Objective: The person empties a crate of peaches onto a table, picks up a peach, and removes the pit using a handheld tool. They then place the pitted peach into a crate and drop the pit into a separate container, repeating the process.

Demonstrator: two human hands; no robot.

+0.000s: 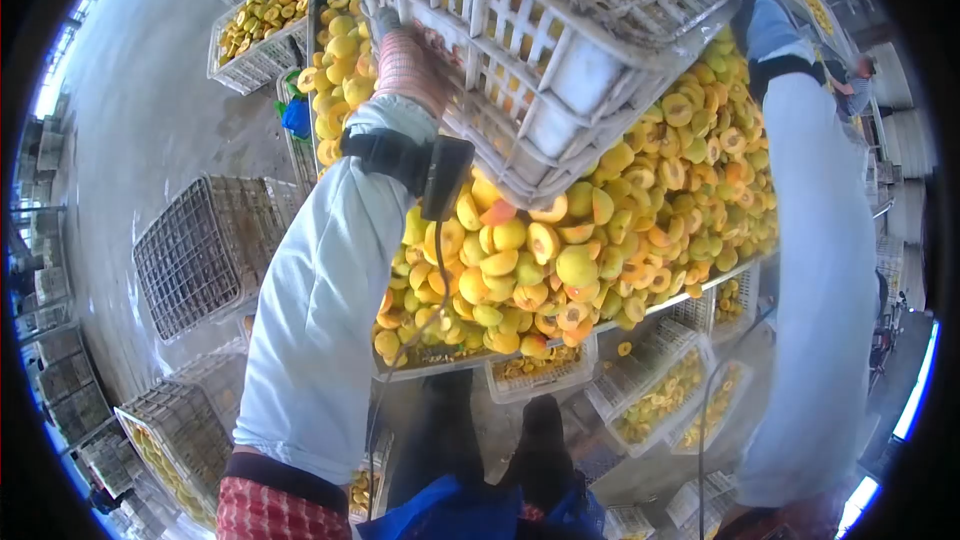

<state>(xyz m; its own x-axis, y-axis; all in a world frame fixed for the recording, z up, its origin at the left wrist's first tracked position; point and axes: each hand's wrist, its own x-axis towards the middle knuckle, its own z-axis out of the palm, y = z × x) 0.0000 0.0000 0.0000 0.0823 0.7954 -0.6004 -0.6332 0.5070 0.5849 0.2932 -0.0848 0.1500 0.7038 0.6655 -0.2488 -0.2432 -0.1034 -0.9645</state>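
A white plastic crate with slatted sides is tilted over a big heap of yellow peaches, many of them halved. My left hand, in a striped glove, is closed on the crate's left side. At its far right end is my right hand, largely hidden by the crate; it appears to hold that end, though its fingers do not show. The heap lies on a table with a pale edge. Peach halves show beneath the crate's lower corner.
A crate of peach halves stands on the floor at the upper left. A crate on its side lies farther left. Below the table's front edge are crates with peach pieces. A person is at the far right.
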